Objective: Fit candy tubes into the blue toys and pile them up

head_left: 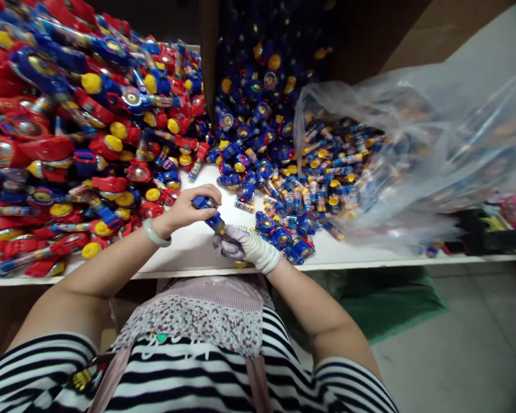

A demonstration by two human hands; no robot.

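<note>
Between my two hands is a blue plastic toy [215, 221] with a tube-like end, held over the front of the white table. My bare left hand [192, 206], with a pale bangle at the wrist, grips its upper blue part. My right hand [243, 244], in a white glove, is closed around the lower end, so that end is mostly hidden. Just right of the glove lies a small cluster of blue toys [284, 235]. Beyond it are small tubes with yellow caps [305, 195].
A large heap of red and blue toys [69, 149] covers the left side of the table. More blue toys [258, 115] spill from a dark box at the back. A clear plastic bag [413, 149] of tubes lies right. The white table's edge [370, 264] runs across the front.
</note>
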